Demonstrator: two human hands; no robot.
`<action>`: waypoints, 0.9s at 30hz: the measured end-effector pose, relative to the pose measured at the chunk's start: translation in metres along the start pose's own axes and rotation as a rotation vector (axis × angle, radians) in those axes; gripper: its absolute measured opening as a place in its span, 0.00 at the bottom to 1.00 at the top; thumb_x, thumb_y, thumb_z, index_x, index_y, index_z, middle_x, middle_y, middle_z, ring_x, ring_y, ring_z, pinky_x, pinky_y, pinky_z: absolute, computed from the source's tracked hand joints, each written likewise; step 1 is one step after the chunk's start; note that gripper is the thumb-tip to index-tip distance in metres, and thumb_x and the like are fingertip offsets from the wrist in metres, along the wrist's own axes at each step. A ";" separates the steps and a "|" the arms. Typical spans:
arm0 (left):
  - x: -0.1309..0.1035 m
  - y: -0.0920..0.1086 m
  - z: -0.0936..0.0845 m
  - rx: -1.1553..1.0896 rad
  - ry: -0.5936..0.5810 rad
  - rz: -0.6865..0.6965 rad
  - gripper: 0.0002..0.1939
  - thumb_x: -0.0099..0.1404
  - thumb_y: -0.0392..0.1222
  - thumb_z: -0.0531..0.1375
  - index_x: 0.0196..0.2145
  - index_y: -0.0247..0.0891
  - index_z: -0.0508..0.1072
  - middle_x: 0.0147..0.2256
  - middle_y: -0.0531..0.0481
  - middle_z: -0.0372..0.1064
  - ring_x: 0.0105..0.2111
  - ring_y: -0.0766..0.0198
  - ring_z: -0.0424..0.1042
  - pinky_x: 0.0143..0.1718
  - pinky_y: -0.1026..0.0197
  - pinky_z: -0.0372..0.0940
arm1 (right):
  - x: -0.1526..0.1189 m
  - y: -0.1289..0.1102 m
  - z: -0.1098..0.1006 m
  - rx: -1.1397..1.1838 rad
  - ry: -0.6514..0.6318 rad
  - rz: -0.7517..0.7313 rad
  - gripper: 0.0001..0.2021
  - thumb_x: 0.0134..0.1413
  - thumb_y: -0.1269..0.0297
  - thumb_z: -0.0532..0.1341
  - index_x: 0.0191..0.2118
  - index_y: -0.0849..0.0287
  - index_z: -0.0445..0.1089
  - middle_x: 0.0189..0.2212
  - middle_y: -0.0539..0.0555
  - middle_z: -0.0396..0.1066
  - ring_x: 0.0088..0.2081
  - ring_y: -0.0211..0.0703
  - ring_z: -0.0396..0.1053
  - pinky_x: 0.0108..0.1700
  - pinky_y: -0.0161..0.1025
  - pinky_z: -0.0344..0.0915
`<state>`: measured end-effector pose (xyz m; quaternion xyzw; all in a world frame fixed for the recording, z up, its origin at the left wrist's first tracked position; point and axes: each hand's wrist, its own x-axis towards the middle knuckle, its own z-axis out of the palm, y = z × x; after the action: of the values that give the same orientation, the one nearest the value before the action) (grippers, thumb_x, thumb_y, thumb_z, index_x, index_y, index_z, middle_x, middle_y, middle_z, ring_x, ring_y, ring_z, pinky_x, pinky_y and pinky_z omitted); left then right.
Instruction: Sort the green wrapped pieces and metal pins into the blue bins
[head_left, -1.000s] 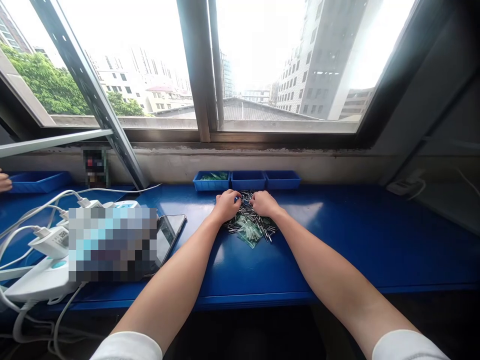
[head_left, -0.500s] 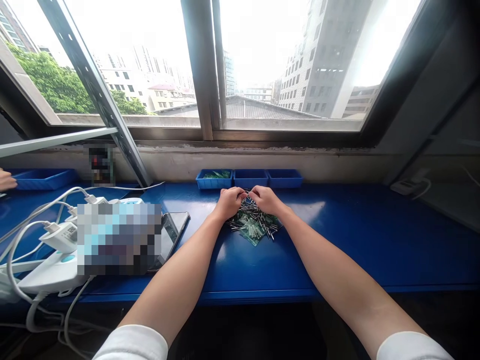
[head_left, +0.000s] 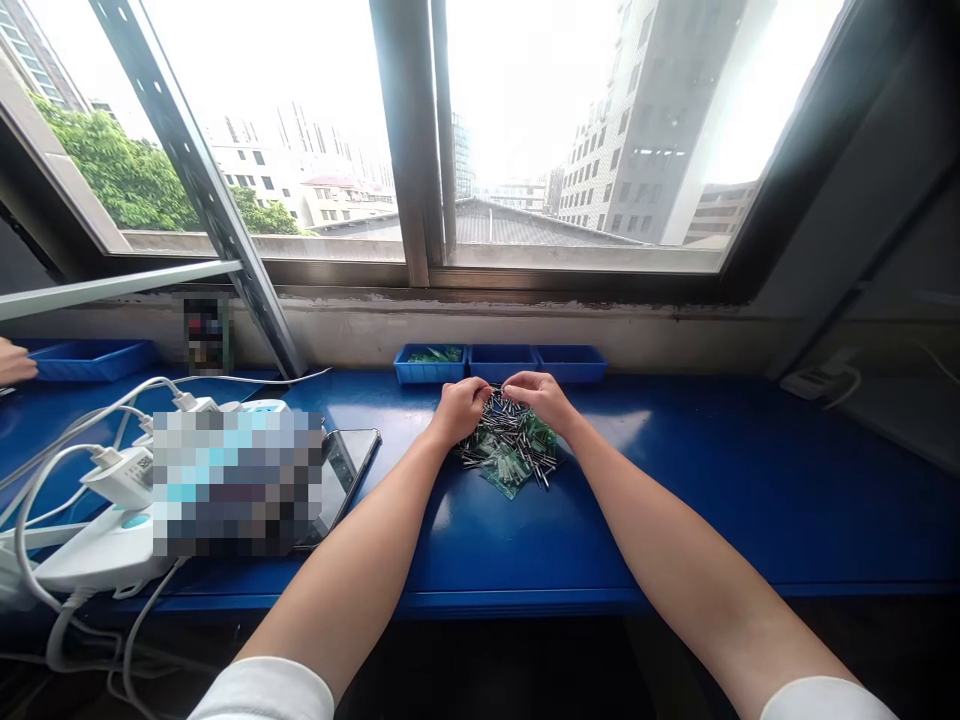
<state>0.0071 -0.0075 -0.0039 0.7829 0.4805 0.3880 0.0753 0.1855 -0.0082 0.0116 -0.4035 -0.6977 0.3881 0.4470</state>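
A pile of thin metal rods point(head_left: 536, 455) and small green packets point(head_left: 510, 474) lies on the blue table point(head_left: 720, 480). Over the far left part of the pile is my left hand point(head_left: 461, 408), its fingers closed in a pinch. Facing it, my right hand point(head_left: 541, 396) has its thumb and fingertips pressed together above the rods. The fingertips of both hands are close to each other, and whatever they hold is too small to name.
Behind the pile stand three blue bins, the left one point(head_left: 430, 372) with green packets inside. At left are a phone point(head_left: 349, 470), a white power strip point(head_left: 97, 550) with cables, another blue bin point(head_left: 94, 362) and another person's hand point(head_left: 15, 362). A metal post point(head_left: 259, 300) rises there.
My right hand has lifted and opened out slightly, so more green packets show beneath it. My left hand stays nearly in place. The view has shifted a little.
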 end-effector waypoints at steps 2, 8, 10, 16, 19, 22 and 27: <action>0.000 0.002 0.000 0.005 -0.012 0.000 0.14 0.66 0.44 0.50 0.35 0.39 0.74 0.35 0.50 0.75 0.38 0.61 0.71 0.42 0.60 0.62 | -0.001 -0.002 -0.002 0.052 0.002 0.023 0.14 0.45 0.57 0.60 0.34 0.62 0.73 0.30 0.54 0.75 0.31 0.40 0.68 0.31 0.34 0.62; 0.001 0.003 -0.002 0.096 0.067 -0.115 0.14 0.66 0.45 0.50 0.45 0.39 0.70 0.43 0.47 0.73 0.46 0.58 0.69 0.50 0.55 0.57 | 0.003 0.002 -0.008 0.058 0.154 0.043 0.15 0.45 0.60 0.59 0.39 0.61 0.73 0.37 0.56 0.76 0.41 0.44 0.71 0.40 0.37 0.66; 0.001 0.000 -0.002 0.135 0.091 -0.174 0.15 0.66 0.43 0.50 0.46 0.39 0.69 0.45 0.45 0.71 0.48 0.56 0.68 0.50 0.53 0.56 | 0.006 0.007 -0.011 0.066 0.192 0.033 0.16 0.44 0.62 0.60 0.41 0.61 0.72 0.40 0.56 0.75 0.44 0.45 0.70 0.45 0.39 0.66; 0.001 -0.009 0.000 0.182 0.057 -0.229 0.15 0.64 0.40 0.51 0.46 0.39 0.69 0.47 0.44 0.70 0.49 0.53 0.66 0.49 0.51 0.57 | 0.012 0.026 -0.020 0.046 0.240 0.015 0.17 0.45 0.64 0.60 0.44 0.59 0.72 0.46 0.56 0.73 0.49 0.45 0.69 0.53 0.44 0.63; 0.001 -0.010 0.000 0.185 0.039 -0.223 0.15 0.64 0.41 0.51 0.46 0.40 0.69 0.48 0.44 0.69 0.50 0.52 0.66 0.50 0.50 0.56 | 0.014 0.033 -0.024 -0.028 0.264 0.041 0.21 0.47 0.63 0.59 0.50 0.59 0.69 0.50 0.56 0.70 0.51 0.47 0.67 0.53 0.45 0.62; 0.001 -0.009 0.000 0.195 0.029 -0.229 0.15 0.64 0.41 0.50 0.46 0.40 0.69 0.48 0.44 0.69 0.50 0.52 0.65 0.51 0.49 0.56 | 0.015 0.037 -0.026 -0.267 0.329 0.077 0.26 0.47 0.61 0.58 0.55 0.58 0.65 0.52 0.56 0.68 0.55 0.49 0.61 0.54 0.45 0.59; 0.001 -0.009 0.000 0.203 0.017 -0.238 0.15 0.63 0.41 0.51 0.45 0.41 0.69 0.48 0.43 0.68 0.50 0.51 0.65 0.50 0.49 0.56 | 0.013 0.038 -0.022 -0.747 0.337 0.092 0.30 0.48 0.59 0.57 0.60 0.55 0.60 0.55 0.53 0.65 0.53 0.54 0.54 0.55 0.49 0.53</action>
<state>0.0010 -0.0021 -0.0080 0.7209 0.6071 0.3323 0.0371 0.2112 0.0219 -0.0124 -0.6265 -0.6891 0.0561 0.3599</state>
